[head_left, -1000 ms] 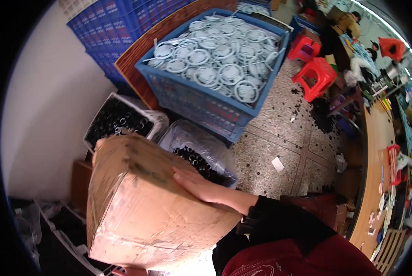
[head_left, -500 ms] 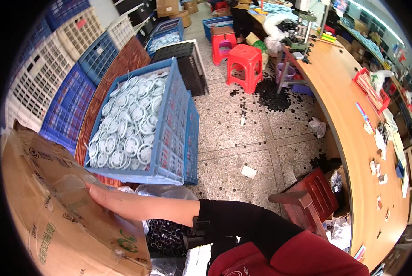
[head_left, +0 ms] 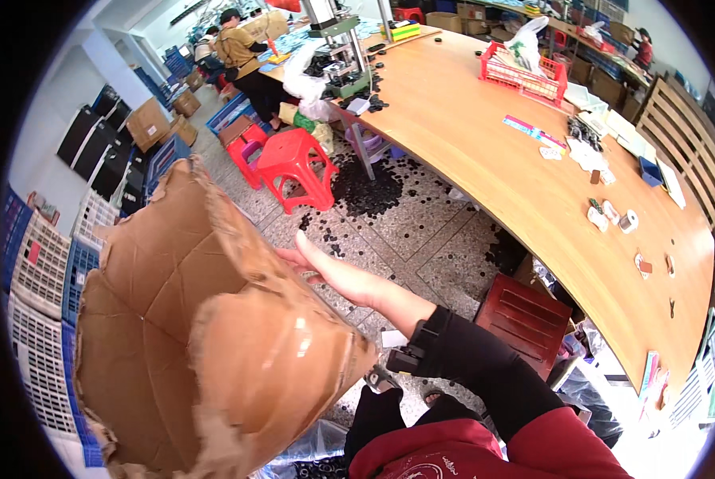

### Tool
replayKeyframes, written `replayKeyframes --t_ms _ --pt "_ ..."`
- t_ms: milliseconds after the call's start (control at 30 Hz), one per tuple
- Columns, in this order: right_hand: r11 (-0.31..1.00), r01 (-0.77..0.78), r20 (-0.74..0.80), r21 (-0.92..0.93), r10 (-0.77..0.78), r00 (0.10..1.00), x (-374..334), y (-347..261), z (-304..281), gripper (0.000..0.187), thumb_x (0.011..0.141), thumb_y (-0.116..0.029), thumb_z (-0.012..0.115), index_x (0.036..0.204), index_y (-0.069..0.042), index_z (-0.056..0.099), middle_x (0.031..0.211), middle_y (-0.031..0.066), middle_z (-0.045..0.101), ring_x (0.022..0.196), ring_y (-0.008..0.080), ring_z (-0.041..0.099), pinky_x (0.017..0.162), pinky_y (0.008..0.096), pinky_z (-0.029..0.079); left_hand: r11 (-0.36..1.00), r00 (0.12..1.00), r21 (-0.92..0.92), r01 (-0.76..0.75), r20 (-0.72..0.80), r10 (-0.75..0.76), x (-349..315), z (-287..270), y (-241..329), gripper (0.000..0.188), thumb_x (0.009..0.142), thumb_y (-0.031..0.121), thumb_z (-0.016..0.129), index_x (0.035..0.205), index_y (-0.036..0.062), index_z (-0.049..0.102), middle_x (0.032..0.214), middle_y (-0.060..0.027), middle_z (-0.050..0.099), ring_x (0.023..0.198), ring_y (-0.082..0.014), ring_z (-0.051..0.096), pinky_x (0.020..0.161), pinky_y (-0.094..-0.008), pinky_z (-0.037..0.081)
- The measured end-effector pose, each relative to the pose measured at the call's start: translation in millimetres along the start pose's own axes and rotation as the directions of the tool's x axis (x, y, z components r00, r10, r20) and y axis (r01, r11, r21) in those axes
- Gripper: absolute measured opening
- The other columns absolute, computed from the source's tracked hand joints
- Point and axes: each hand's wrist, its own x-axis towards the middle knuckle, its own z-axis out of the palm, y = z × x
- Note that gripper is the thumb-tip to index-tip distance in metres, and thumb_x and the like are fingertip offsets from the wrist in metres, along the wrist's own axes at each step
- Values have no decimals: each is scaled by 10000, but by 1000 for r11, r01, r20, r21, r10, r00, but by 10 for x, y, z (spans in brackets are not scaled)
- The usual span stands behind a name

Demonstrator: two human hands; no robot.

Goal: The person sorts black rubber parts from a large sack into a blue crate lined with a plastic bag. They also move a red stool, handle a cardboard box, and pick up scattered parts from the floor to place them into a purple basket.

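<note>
A large brown cardboard box (head_left: 285, 359) with torn, ragged upper edges fills the left of the view, tilted so that its creased inner walls show. My right hand (head_left: 329, 271) is against the box's right side, its thumb raised and its fingers partly hidden at the cardboard. A black sleeve covers that forearm. My left hand is not in view.
A long wooden table (head_left: 469, 132) curves along the right, bearing a red basket (head_left: 525, 76) and a green-based press (head_left: 345, 64). Red stools (head_left: 297, 164), a dark red wooden chair (head_left: 525, 323) and scattered black pieces (head_left: 369, 184) stand or lie on the floor. Stacked crates (head_left: 34, 343) line the left. A person (head_left: 241, 60) stands far off.
The box has been lifted and turned, bringing its open, torn top into view. My right hand has moved right with it. The view has swung right, and the blue crate of pale pieces is no longer visible.
</note>
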Motion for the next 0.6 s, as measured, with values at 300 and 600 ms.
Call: replayKeyframes --t_ms 300,600 --pt "881 -293 -374 372 431 821 163 1044 -1633 795 850 -661 181 1411 -104 98 1453 88 125 1309 209 185 1052 365 222 900 854 379 215 373 -362 2930 1229 -433 601 879 518 368 1307 97 351 1273 -93 433 1149 -247 427 947 -384 366" --pt "741 -527 -597 415 659 457 491 2051 -3173 998 741 -783 63 1358 -28 282 1356 107 340 1222 223 314 1001 392 253 875 605 348 337 632 -484 5363 2738 -1941 698 883 585 289 1398 136 143 1430 -65 181 1314 -224 172 1046 -363 212"
